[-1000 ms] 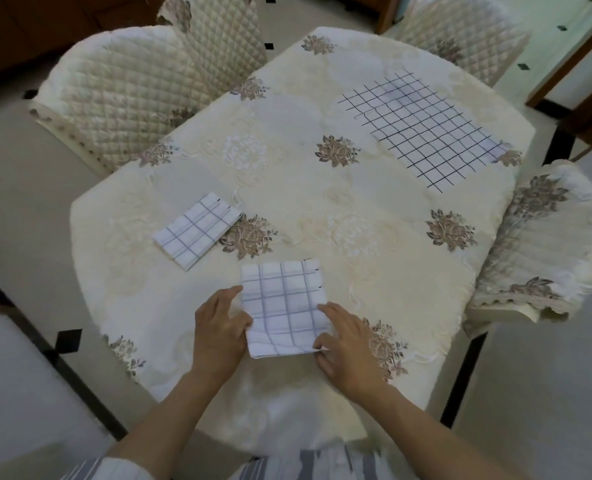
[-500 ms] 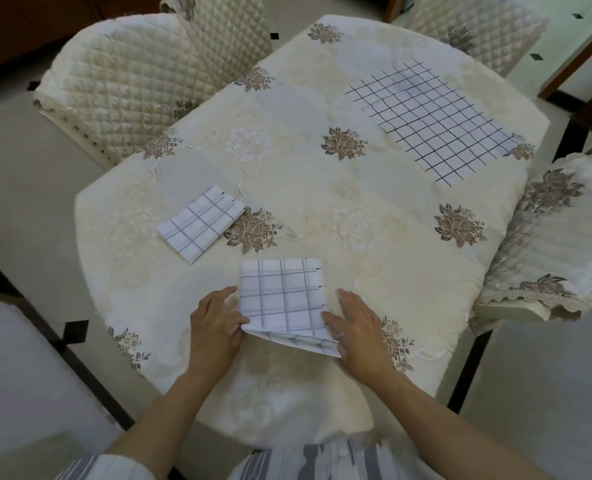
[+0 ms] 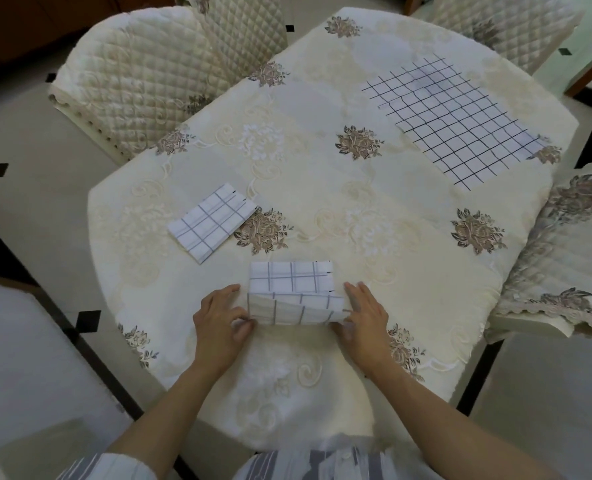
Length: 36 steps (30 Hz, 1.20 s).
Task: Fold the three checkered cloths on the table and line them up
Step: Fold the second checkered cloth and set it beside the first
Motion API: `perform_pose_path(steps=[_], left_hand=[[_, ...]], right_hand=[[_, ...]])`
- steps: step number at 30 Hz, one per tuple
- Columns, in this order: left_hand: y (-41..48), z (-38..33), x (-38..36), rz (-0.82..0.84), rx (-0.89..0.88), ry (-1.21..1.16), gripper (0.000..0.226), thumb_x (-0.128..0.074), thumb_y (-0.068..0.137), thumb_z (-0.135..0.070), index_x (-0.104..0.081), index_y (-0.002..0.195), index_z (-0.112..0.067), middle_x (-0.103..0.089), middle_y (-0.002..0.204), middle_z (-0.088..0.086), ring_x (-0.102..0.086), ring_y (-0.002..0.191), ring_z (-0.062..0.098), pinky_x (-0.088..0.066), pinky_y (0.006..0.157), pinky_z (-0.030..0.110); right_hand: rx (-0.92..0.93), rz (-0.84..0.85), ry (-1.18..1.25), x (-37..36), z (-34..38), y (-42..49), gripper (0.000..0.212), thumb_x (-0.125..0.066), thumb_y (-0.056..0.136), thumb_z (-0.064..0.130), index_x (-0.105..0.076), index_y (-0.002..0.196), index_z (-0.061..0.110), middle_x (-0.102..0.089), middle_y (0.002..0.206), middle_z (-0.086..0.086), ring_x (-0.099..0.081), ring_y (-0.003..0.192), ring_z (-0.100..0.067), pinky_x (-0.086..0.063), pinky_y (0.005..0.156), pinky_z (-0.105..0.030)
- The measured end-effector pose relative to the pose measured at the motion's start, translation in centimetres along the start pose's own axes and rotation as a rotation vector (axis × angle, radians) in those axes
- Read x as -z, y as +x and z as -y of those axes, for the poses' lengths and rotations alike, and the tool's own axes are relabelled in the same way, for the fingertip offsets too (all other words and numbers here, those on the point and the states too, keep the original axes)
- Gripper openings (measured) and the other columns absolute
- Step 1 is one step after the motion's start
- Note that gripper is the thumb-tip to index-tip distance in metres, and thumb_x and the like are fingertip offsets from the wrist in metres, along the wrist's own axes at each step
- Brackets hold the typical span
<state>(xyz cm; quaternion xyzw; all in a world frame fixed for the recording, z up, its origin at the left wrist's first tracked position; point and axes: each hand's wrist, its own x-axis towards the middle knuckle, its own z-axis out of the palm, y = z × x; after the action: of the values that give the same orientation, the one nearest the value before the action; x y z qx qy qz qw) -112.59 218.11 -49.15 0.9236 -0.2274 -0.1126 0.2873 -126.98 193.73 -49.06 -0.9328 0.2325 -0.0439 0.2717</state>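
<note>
Three white checkered cloths lie on the table. The nearest cloth [image 3: 292, 292] sits in front of me, its near half lifted and turned over toward the far half. My left hand [image 3: 222, 320] pinches the near left corner of this cloth. At the near right corner, my right hand [image 3: 363, 315] grips the same raised edge. A small folded cloth [image 3: 211, 222] rests to the left, apart from both hands. The third cloth [image 3: 455, 124], with a dark grid, lies spread flat at the far right.
The round table [image 3: 322, 188] wears a cream cloth with brown flower patches. Quilted chairs stand at the far left [image 3: 142, 74], far right [image 3: 502, 26] and right [image 3: 564, 258]. The table edge runs just below my hands.
Both hands have lifted the near edge of the nearest cloth and carried it away from me, over the far half. The other two cloths have not moved.
</note>
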Motion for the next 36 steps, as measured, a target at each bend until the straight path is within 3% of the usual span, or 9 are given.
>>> perform_pose_path(steps=[2,5,15,20,24,30,33,36], left_hand=[[0.2,-0.3,0.3,0.023,0.028,-0.022,0.019,-0.083,0.074,-0.028,-0.066,0.067,-0.033,-0.049,0.140,-0.007,-0.033,0.131,0.023,-0.026,0.091,0.041],[0.6,-0.5,0.7,0.076,0.066,0.002,0.021,-0.081,0.075,-0.033,-0.061,0.068,-0.038,-0.044,0.145,-0.006,-0.029,0.133,0.023,-0.029,0.095,0.045],[1.8,-1.4,0.9,0.094,0.170,0.018,0.016,-0.074,0.081,-0.038,-0.069,0.068,-0.031,-0.038,0.150,-0.008,-0.025,0.135,0.022,-0.029,0.095,0.044],[2.1,-2.2,0.7,0.092,0.230,0.030,0.014,-0.070,0.084,-0.034,-0.072,0.071,-0.028,-0.037,0.149,-0.009,-0.024,0.134,0.022,-0.029,0.095,0.042],[2.2,-2.3,0.6,0.080,0.245,0.022,0.014,-0.067,0.084,-0.034,-0.072,0.074,-0.027,-0.036,0.149,-0.009,-0.024,0.134,0.021,-0.028,0.096,0.043],[1.5,-1.8,0.7,0.087,0.194,-0.046,0.026,-0.065,0.070,-0.056,-0.068,0.072,-0.031,-0.033,0.152,-0.008,-0.021,0.137,0.020,-0.026,0.101,0.047],[1.5,-1.6,0.6,0.094,0.192,-0.033,0.017,-0.075,0.077,-0.044,-0.069,0.073,-0.029,-0.030,0.155,-0.006,-0.019,0.139,0.020,-0.025,0.102,0.047],[1.7,-1.7,0.5,0.082,0.214,0.003,0.014,-0.073,0.081,-0.038,-0.070,0.071,-0.027,-0.030,0.155,-0.007,-0.019,0.138,0.020,-0.025,0.100,0.046]], right_hand=[[-0.070,0.038,0.003,-0.1,0.1,0.3,0.009,-0.077,0.080,0.029,-0.071,0.078,0.022,-0.042,0.151,-0.005,-0.026,0.145,-0.029,-0.028,0.107,-0.053],[-0.150,0.075,0.034,-0.5,0.1,0.8,0.024,-0.073,0.083,0.033,-0.068,0.066,0.016,-0.030,0.157,-0.003,-0.012,0.149,-0.024,-0.017,0.111,-0.044],[-0.290,0.099,0.061,0.0,1.6,2.3,0.023,-0.068,0.086,0.035,-0.070,0.069,0.019,-0.016,0.161,-0.002,-0.005,0.149,-0.022,-0.013,0.115,-0.040],[-0.279,0.160,0.046,0.5,1.5,2.2,0.024,-0.073,0.079,0.047,-0.070,0.073,0.024,-0.010,0.162,0.001,-0.001,0.149,-0.020,-0.011,0.114,-0.040],[-0.271,0.163,0.076,0.8,1.5,2.0,0.023,-0.072,0.081,0.041,-0.065,0.068,0.024,-0.007,0.163,0.002,0.003,0.149,-0.018,-0.007,0.115,-0.041],[-0.308,0.158,0.061,0.8,2.1,2.5,0.021,-0.068,0.084,0.036,-0.060,0.068,0.024,-0.010,0.162,0.000,0.001,0.148,-0.019,-0.006,0.114,-0.040],[-0.328,0.154,0.047,0.7,2.3,2.6,0.019,-0.067,0.086,0.035,-0.063,0.072,0.023,-0.010,0.162,0.000,0.001,0.148,-0.019,-0.006,0.115,-0.039],[-0.349,0.143,0.012,0.6,2.5,2.9,0.017,-0.067,0.086,0.036,-0.069,0.078,0.021,-0.012,0.161,0.001,-0.001,0.148,-0.020,-0.008,0.114,-0.039]])
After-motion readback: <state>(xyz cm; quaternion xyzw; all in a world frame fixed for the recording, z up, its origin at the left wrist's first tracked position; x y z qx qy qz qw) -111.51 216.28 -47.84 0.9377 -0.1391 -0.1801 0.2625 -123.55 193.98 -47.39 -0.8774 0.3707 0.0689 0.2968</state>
